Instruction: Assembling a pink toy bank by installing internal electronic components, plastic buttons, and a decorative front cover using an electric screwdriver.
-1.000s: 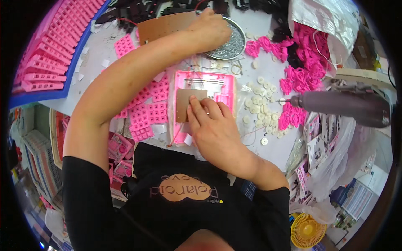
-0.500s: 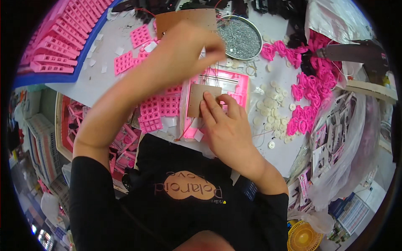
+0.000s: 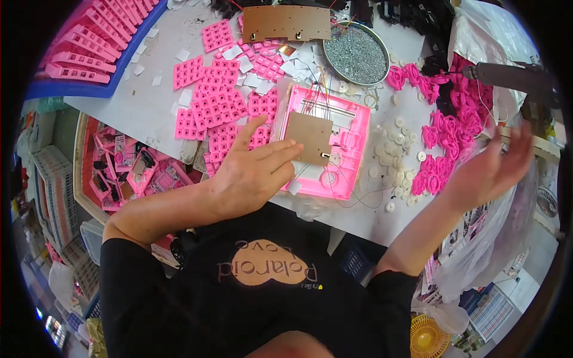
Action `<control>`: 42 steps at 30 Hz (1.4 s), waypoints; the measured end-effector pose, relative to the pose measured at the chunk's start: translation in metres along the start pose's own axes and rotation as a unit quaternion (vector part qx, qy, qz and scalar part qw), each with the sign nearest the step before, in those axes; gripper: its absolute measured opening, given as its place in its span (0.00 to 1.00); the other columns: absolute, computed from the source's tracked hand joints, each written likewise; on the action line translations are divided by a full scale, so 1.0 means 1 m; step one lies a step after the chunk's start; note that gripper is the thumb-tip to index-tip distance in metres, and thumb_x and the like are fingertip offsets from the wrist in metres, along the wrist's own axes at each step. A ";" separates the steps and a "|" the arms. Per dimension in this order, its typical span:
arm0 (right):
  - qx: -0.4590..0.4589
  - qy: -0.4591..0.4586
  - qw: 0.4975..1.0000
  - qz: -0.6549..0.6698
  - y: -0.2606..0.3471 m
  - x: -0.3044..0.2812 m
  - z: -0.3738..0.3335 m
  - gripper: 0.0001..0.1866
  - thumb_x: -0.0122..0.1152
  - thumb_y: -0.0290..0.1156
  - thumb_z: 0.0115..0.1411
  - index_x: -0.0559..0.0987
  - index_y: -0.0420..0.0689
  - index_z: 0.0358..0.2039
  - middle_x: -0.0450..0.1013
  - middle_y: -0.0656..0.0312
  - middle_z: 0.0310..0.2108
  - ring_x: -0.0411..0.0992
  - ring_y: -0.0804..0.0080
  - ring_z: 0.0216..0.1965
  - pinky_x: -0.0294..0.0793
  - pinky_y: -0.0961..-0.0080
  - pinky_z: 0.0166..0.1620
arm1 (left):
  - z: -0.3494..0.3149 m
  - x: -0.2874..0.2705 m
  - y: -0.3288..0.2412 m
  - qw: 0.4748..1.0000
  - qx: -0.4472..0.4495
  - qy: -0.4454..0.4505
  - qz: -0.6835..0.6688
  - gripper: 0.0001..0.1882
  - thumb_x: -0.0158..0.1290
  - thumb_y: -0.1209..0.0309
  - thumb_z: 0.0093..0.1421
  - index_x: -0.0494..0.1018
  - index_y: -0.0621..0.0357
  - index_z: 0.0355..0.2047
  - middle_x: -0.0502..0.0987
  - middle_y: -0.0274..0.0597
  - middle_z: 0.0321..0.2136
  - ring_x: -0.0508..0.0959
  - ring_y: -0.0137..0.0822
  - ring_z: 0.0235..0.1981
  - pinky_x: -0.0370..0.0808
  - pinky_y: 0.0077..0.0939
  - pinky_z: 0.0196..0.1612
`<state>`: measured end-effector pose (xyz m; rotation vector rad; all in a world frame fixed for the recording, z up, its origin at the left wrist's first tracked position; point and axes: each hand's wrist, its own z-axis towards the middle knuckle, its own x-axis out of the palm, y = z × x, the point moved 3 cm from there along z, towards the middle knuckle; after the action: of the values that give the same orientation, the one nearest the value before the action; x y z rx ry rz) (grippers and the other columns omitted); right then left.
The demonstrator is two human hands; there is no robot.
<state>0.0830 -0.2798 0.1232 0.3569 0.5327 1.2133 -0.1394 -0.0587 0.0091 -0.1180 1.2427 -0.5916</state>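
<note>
My left hand [image 3: 253,170] is open, its fingers stretched out, with fingertips resting on a brown circuit board [image 3: 307,137]. That board lies inside a pink plastic casing [image 3: 352,161] on the table, with thin wires [image 3: 319,98] running from its top edge and a looped wire below. Off to the right, my right hand [image 3: 492,164] is raised, slightly blurred, its fingers apart and nothing visible in them. Beyond it, a dark electric screwdriver [image 3: 507,77] points leftward over pink parts.
A round tin of small screws [image 3: 358,53] stands behind the casing, beside another brown board [image 3: 286,24]. Pink keypad sheets [image 3: 218,98] lie left. White discs [image 3: 394,146] and pink loops [image 3: 441,134] spread right. A blue tray [image 3: 107,86] holds pink parts; a box [image 3: 86,179] sits lower left.
My left hand has come back from the far side onto the circuit board. My right hand has left the board and swung right toward the screwdriver. The view has shifted slightly.
</note>
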 end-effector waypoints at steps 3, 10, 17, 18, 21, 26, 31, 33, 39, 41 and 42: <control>0.153 0.118 0.963 0.188 -0.069 0.000 0.057 0.28 0.54 0.24 0.66 0.61 0.32 0.65 0.71 0.41 0.57 0.74 0.52 0.55 0.75 0.58 0.57 | 0.005 -0.002 -0.003 1.000 0.012 0.016 0.021 0.04 0.55 0.72 0.53 0.74 0.57 0.30 0.80 0.47 0.48 0.78 0.36 0.53 0.56 0.65 0.66; 0.224 0.314 0.837 0.388 -0.027 0.049 0.014 0.24 0.58 0.30 0.64 0.66 0.38 0.59 0.76 0.48 0.40 0.76 0.59 0.40 0.77 0.61 0.49 | 0.015 -0.004 -0.017 0.991 0.017 0.092 0.091 0.08 0.54 0.72 0.51 0.76 0.60 0.32 0.79 0.52 0.50 0.77 0.40 0.54 0.58 0.59 0.65; 0.264 0.245 0.776 0.517 0.041 0.084 -0.087 0.19 0.63 0.29 0.61 0.66 0.41 0.47 0.69 0.60 0.21 0.69 0.73 0.20 0.76 0.69 0.28 | 0.012 -0.005 -0.013 0.996 -0.006 0.065 0.059 0.08 0.54 0.72 0.51 0.77 0.61 0.32 0.79 0.51 0.48 0.77 0.39 0.54 0.61 0.51 0.65; 0.253 0.240 0.794 0.497 0.042 0.085 -0.091 0.18 0.63 0.29 0.61 0.66 0.41 0.46 0.68 0.60 0.20 0.67 0.74 0.19 0.75 0.69 0.27 | 0.011 -0.004 -0.012 0.997 -0.007 0.060 0.054 0.08 0.54 0.72 0.51 0.77 0.61 0.32 0.79 0.51 0.48 0.77 0.39 0.54 0.61 0.51 0.65; 0.267 0.255 0.778 0.509 0.042 0.091 -0.098 0.16 0.63 0.28 0.61 0.64 0.42 0.41 0.69 0.59 0.21 0.67 0.74 0.18 0.75 0.69 0.27 | 0.009 -0.003 -0.012 0.997 -0.014 0.048 0.050 0.08 0.54 0.72 0.51 0.77 0.60 0.32 0.79 0.50 0.48 0.77 0.39 0.55 0.61 0.50 0.65; 0.280 0.262 0.768 0.512 0.039 0.095 -0.103 0.15 0.63 0.26 0.61 0.63 0.43 0.39 0.69 0.58 0.21 0.67 0.74 0.18 0.75 0.70 0.27 | 0.008 0.000 -0.012 0.998 -0.016 0.041 0.046 0.08 0.54 0.72 0.52 0.78 0.60 0.32 0.79 0.49 0.49 0.76 0.38 0.55 0.62 0.51 0.64; 0.265 0.289 0.769 0.505 0.042 0.099 -0.104 0.15 0.63 0.23 0.60 0.63 0.43 0.37 0.71 0.57 0.23 0.69 0.73 0.21 0.75 0.72 0.28 | 0.007 -0.001 -0.011 0.999 -0.029 0.033 0.030 0.07 0.55 0.72 0.52 0.78 0.60 0.31 0.79 0.49 0.48 0.76 0.39 0.55 0.63 0.52 0.63; 0.229 0.322 0.792 0.466 0.046 0.102 -0.105 0.13 0.59 0.25 0.63 0.61 0.45 0.37 0.65 0.61 0.19 0.62 0.75 0.18 0.66 0.73 0.24 | 0.007 0.000 -0.012 0.999 -0.034 0.024 0.031 0.07 0.56 0.73 0.51 0.78 0.60 0.31 0.79 0.48 0.48 0.76 0.38 0.55 0.64 0.52 0.63; 0.223 0.365 0.802 0.418 0.039 0.102 -0.105 0.13 0.61 0.29 0.64 0.64 0.46 0.40 0.64 0.63 0.17 0.60 0.76 0.16 0.62 0.73 0.22 | 0.008 -0.002 0.002 0.999 -0.034 -0.025 -0.029 0.07 0.59 0.73 0.53 0.77 0.58 0.33 0.81 0.42 0.42 0.82 0.36 0.44 0.59 0.58 0.66; 0.235 0.343 0.784 0.460 0.040 0.097 -0.097 0.14 0.62 0.29 0.63 0.65 0.46 0.42 0.66 0.63 0.19 0.63 0.75 0.17 0.65 0.73 0.23 | 0.011 -0.007 0.008 0.997 -0.030 -0.035 -0.067 0.06 0.61 0.73 0.55 0.76 0.57 0.34 0.82 0.39 0.38 0.83 0.34 0.40 0.57 0.60 0.68; 0.242 0.313 0.761 0.515 0.049 0.093 -0.086 0.16 0.63 0.26 0.62 0.65 0.45 0.44 0.69 0.63 0.21 0.65 0.73 0.19 0.67 0.74 0.25 | 0.012 -0.010 0.011 0.995 -0.035 -0.035 -0.084 0.07 0.62 0.73 0.56 0.76 0.56 0.33 0.82 0.37 0.36 0.83 0.34 0.38 0.56 0.62 0.68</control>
<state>0.0194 -0.1778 0.0601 0.7442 1.3533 2.3031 -0.1264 -0.0477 0.0175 -0.3015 1.1928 -0.6832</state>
